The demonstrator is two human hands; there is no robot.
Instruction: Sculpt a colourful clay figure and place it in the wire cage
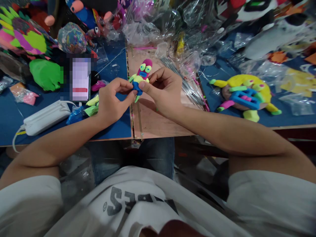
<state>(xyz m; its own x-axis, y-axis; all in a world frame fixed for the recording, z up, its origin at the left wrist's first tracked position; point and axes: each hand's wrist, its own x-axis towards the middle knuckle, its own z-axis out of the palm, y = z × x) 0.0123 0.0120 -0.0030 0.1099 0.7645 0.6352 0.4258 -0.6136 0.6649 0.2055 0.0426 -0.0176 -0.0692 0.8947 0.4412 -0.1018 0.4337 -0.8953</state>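
Observation:
A small clay figure (143, 75) is held upright between both hands above the pinkish board. It has a magenta head, pale green bulging eyes, blue lips, a yellow top, a blue lower body and a green leg. My left hand (116, 98) pinches the figure's blue lower part from the left with thumb and fingertips. From the other side my right hand (166, 87) grips it, thumb on the front of the blue part and fingers curled behind the body. The fingertips hide some of its sides.
A phone (80, 79) and a white power bank (46, 118) lie on the left, beside green clay (46, 75). Thin metal wires (186, 82) rest on the board (158, 123). A yellow clay creature (247, 93) sits at right. Clear plastic wrappings (158, 24) and clay models crowd the back.

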